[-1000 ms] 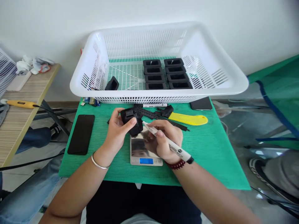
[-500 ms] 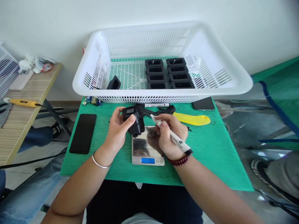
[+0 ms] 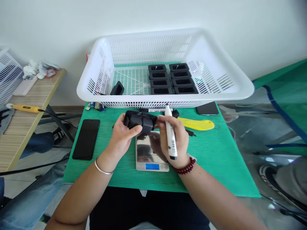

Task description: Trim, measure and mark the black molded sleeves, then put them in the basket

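My left hand (image 3: 122, 135) grips the left end of a small black box-like part (image 3: 140, 120), held just above a small digital scale (image 3: 151, 152) on the green mat (image 3: 211, 153). My right hand (image 3: 173, 139) is closed round a white marker (image 3: 170, 134) that stands nearly upright across the palm, and its fingertips touch the right end of the black part. A white plastic basket (image 3: 165, 68) behind holds several black parts in two rows (image 3: 171, 79) and one lone black part (image 3: 117, 88) at its left.
On the mat lie a black phone (image 3: 85, 138) at left, a yellow-handled tool (image 3: 198, 124), a black ruler-like strip, a second marker (image 3: 157, 110) and another phone (image 3: 207, 108) under the basket's edge. A wooden side table (image 3: 26, 105) stands left. Another person's shoe shows at right.
The marker's tip has swung up from pointing at the black part to standing nearly upright. The black part has been turned to lie sideways, and both hands now touch it.
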The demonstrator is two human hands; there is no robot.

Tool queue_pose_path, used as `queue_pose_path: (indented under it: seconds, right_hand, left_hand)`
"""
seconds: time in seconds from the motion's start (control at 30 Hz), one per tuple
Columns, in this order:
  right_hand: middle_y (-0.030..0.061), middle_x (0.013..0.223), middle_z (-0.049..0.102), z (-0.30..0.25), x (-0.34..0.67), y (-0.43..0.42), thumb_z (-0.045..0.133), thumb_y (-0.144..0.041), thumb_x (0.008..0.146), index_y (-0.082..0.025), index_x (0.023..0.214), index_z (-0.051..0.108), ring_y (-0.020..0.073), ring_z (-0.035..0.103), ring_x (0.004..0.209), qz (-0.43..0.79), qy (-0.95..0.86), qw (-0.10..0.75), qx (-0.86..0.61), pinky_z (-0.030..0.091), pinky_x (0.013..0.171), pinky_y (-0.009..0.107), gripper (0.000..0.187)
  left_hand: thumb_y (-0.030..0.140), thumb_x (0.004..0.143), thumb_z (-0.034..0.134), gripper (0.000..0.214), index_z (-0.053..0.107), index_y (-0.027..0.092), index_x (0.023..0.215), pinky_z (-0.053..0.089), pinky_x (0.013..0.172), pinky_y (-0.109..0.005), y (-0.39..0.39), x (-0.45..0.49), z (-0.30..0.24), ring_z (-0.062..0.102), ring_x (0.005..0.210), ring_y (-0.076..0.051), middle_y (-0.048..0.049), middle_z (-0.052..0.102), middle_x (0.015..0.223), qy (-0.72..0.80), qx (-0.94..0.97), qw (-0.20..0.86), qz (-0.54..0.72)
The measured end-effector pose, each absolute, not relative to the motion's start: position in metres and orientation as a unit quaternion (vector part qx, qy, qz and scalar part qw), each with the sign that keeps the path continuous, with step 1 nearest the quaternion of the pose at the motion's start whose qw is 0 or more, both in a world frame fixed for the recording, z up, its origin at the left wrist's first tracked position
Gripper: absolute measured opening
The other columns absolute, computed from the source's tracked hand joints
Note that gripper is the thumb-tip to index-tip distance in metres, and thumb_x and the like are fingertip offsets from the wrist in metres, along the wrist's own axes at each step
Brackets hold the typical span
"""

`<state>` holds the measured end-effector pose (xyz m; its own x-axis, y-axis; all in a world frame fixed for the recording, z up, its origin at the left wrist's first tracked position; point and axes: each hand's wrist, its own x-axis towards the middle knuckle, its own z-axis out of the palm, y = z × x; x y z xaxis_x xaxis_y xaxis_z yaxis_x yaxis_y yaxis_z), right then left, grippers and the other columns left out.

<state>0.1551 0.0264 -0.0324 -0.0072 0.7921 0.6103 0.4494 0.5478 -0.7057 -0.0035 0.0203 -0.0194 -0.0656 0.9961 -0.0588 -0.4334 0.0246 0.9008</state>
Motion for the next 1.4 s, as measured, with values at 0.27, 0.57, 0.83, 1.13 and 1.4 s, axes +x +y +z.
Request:
queue_pose_path:
  seconds: [0.27,0.57,0.83,1.13,1.4]
  right_hand:
    - [0.0051,0.108,0.067,-0.026,0.162,0.031,0.045,-0.028,0.094,-0.028,0.120,0.054,0.0207,0.067,0.095,0.159,-0.663,0.603,-0.414,0.058,0.082,0.042,0.027]
    - [-0.0015,0.062,0.063,-0.032,0.169,0.023,0.062,-0.027,0.082,-0.020,0.088,0.062,0.0128,0.056,0.048,0.154,-0.605,0.623,-0.472,0.046,0.046,0.028,0.009]
    - [-0.0020,0.061,0.064,-0.030,0.169,0.022,0.059,-0.021,0.080,-0.020,0.082,0.059,0.0116,0.056,0.045,0.177,-0.642,0.600,-0.443,0.044,0.043,0.026,0.003]
    - [-0.0015,0.066,0.067,-0.029,0.169,0.023,0.057,-0.020,0.081,-0.022,0.082,0.057,0.0115,0.058,0.048,0.162,-0.658,0.580,-0.452,0.044,0.045,0.025,0.003]
    - [-0.0019,0.063,0.065,-0.029,0.168,0.022,0.057,-0.020,0.082,-0.024,0.082,0.056,0.0136,0.058,0.048,0.154,-0.663,0.571,-0.458,0.044,0.043,0.027,0.004]
  left_hand:
    - [0.032,0.065,0.082,0.044,0.060,0.020,0.101,0.060,0.071,-0.037,0.017,-0.006,-0.027,0.067,0.085,-0.022,-0.0056,0.067,0.094,0.431,0.386,0.619,0.531]
    - [0.033,0.061,0.084,0.044,0.062,0.021,0.098,0.062,0.072,-0.041,0.018,-0.007,-0.021,0.069,0.088,-0.024,-0.0037,0.067,0.095,0.422,0.352,0.619,0.562]
    - [0.032,0.063,0.083,0.043,0.062,0.022,0.099,0.062,0.073,-0.042,0.018,-0.007,-0.022,0.069,0.090,-0.025,-0.0035,0.067,0.096,0.425,0.359,0.614,0.560]
    - [0.031,0.063,0.083,0.045,0.061,0.021,0.101,0.062,0.074,-0.043,0.018,-0.008,-0.026,0.069,0.090,-0.025,-0.0045,0.068,0.098,0.417,0.356,0.632,0.547]
    - [0.030,0.063,0.083,0.046,0.060,0.021,0.102,0.062,0.074,-0.042,0.017,-0.007,-0.025,0.070,0.091,-0.026,-0.0044,0.068,0.098,0.425,0.351,0.630,0.547]
